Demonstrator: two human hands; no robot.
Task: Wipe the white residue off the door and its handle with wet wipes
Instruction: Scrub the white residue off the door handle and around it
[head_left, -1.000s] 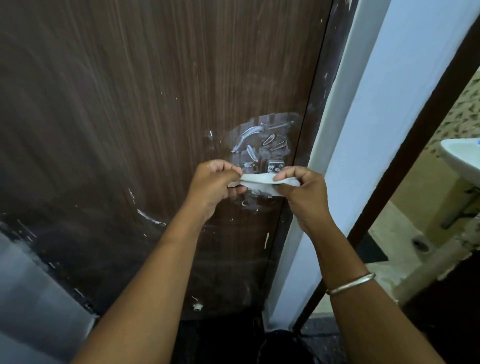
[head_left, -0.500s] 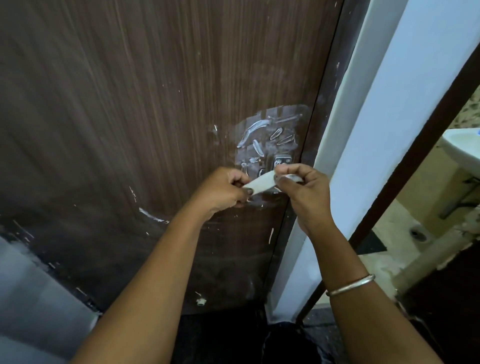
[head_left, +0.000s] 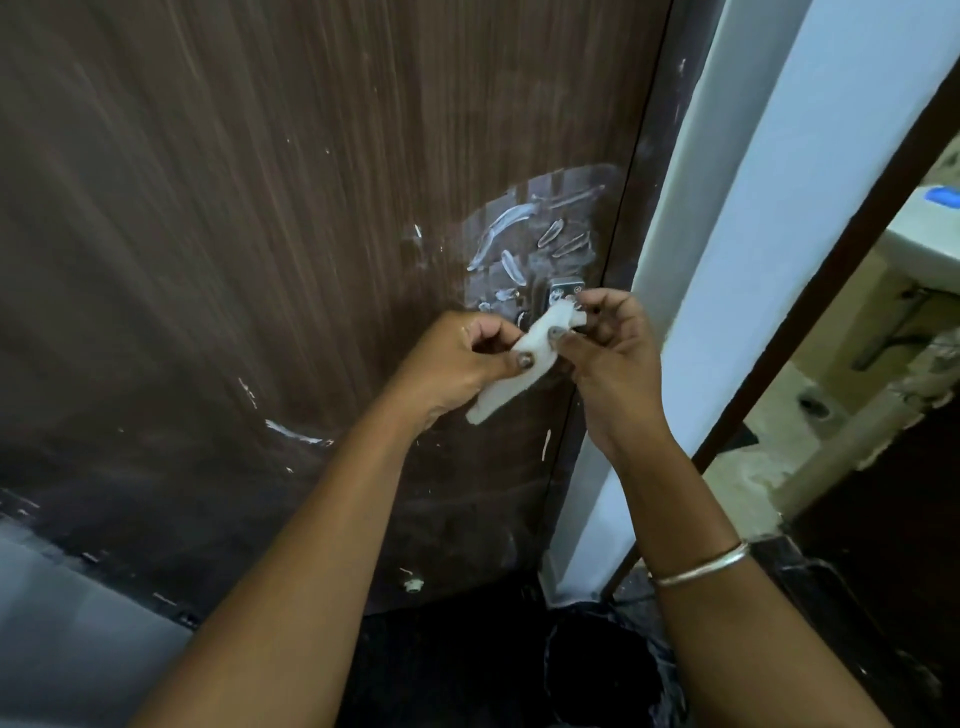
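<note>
L hand (head_left: 457, 358) fingers pinched shut | R hand (head_left: 613, 353) fingers pinched | both arms raised fwd

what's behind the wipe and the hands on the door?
Behind the wet wipe, held by the left hand and right hand, only the top of a metal handle plate shows, below the white residue. The rest of the handle is covered.

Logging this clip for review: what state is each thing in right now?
Door: closed, streaked with white residue.
White residue: thick patch above handle, unwiped.
Handle: mostly hidden behind hands.
Wet wipe: folded, held off the door.
Left hand: pinching wipe.
Right hand: pinching wipe.
</note>
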